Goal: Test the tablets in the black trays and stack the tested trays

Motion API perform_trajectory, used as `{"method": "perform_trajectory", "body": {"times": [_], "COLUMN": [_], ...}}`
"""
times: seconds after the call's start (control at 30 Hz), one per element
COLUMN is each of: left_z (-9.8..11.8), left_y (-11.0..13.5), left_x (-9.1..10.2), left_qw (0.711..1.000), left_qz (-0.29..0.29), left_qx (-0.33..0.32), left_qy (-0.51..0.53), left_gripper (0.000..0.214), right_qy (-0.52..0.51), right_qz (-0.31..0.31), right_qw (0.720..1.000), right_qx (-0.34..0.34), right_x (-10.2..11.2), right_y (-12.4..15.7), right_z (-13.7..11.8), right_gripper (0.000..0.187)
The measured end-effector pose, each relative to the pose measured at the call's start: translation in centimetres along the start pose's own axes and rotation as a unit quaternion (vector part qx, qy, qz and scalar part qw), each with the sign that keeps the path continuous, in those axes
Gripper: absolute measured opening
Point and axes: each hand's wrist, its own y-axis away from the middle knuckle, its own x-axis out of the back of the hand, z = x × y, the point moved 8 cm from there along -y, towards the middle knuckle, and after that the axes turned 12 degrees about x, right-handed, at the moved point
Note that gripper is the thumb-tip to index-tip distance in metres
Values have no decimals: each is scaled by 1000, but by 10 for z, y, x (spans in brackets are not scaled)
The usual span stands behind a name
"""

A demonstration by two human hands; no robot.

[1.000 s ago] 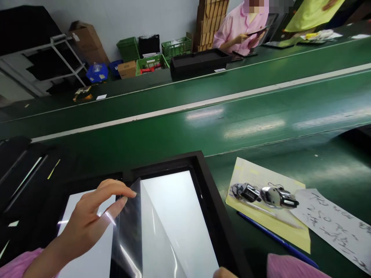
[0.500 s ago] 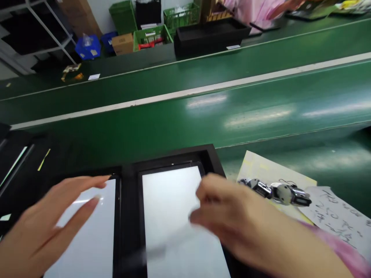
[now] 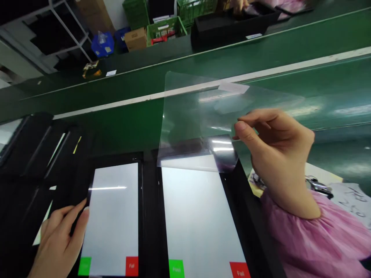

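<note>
My right hand [image 3: 278,146] is raised over the right tablet [image 3: 199,208], pinching a sheet of clear plastic film [image 3: 188,116] between thumb and fingertips. The film is bent and has a pale label strip; its lower edge overlaps the top of that tablet's screen. My left hand [image 3: 62,231] is at the left edge of the left tablet [image 3: 114,216], thumb and forefinger close together on its rim. Both tablets lie face up side by side in dark trays, with white screens and green and red boxes at the bottom.
Dark trays with more devices [image 3: 26,143] are at left. Papers with handwriting [image 3: 352,200] and a metallic object [image 3: 319,187] lie at right. Beyond runs a green conveyor [image 3: 130,127] with a white rail. Farther back are crates [image 3: 165,31], a carton [image 3: 135,38] and a co-worker's hand [image 3: 240,4].
My right hand has risen from the right tablet with the clear film, now spread out in view. My left hand has moved from over the left tablet's screen to its left edge.
</note>
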Motion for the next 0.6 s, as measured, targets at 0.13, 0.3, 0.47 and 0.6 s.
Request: {"method": "perform_trajectory", "body": {"times": [0.13, 0.3, 0.47, 0.6], "left_z": [4, 14, -9, -17], "left_y": [-5, 2, 25, 32], "left_x": [0, 15, 11, 11], "left_qw": [998, 997, 969, 977], "left_qz": [-33, -39, -143, -152], "left_qx": [56, 2, 11, 18], "left_qy": [26, -64, -201, -151], "left_gripper": [72, 60, 52, 51], "right_qy": [-10, -5, -3, 8], "right_qz": [-9, -38, -51, -60], "right_qw": [1000, 999, 999, 998], "right_qx": [12, 11, 14, 21], "right_x": [-9, -20, -24, -26], "right_y": [4, 11, 15, 15], "right_z": [1, 5, 9, 11], "right_gripper": [8, 7, 8, 8]}}
